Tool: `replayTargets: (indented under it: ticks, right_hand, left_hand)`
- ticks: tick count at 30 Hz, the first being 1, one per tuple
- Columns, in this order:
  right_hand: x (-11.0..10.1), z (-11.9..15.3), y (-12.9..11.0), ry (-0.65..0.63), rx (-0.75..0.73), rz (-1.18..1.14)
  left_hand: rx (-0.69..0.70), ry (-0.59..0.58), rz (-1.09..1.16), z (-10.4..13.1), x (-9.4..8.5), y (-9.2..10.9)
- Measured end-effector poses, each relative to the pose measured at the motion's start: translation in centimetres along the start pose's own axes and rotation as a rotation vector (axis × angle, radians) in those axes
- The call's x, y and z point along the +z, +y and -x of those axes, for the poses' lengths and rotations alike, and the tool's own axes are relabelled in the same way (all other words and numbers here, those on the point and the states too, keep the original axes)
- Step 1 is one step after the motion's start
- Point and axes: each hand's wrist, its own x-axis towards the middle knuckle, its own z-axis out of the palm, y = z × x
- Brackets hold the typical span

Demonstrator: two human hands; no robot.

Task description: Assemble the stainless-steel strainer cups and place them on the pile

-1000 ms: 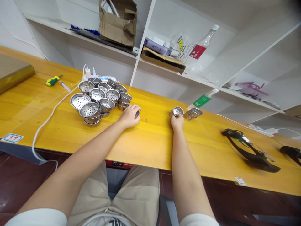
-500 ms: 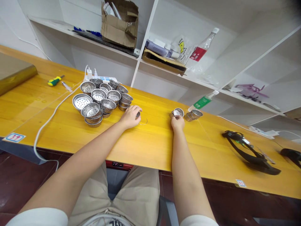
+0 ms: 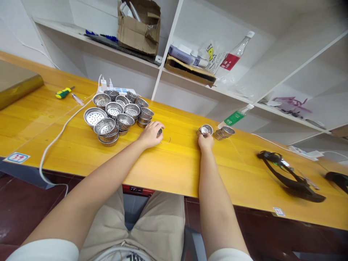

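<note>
My left hand (image 3: pixel 150 135) rests on the table with its fingers curled around a small dark object (image 3: pixel 159 132), mostly hidden by the fingers. A thin curved wire (image 3: pixel 169 140) lies just beside it. Left of this hand, several stacks of perforated metal strainer baskets (image 3: pixel 106 127) crowd together, openings facing up. My right hand (image 3: pixel 206 140) grips the near side of another strainer basket (image 3: pixel 206 129), low over the table; the thumb is at its rim. Right of that hand, and close to it, a short stack of strainer baskets (image 3: pixel 223 133) leans at a tilt.
A green-labelled bottle (image 3: pixel 235 117) stands behind the right stack. To the right lies a black headset (image 3: pixel 290 177). At the left are a screwdriver (image 3: pixel 64 93), a white cable (image 3: pixel 58 135) and a power strip (image 3: pixel 123 91). Shelves behind hold a cardboard box (image 3: pixel 138 33).
</note>
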Motion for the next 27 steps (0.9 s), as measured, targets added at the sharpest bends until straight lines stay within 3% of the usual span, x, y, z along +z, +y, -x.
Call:
replayTargets:
  ticks: [27]
  right_hand:
    - [0.21,-0.23,0.22,0.010,-0.003,-0.005]
  left_hand:
    - [0.002,-0.007,-0.003,0.05,0.10,-0.21]
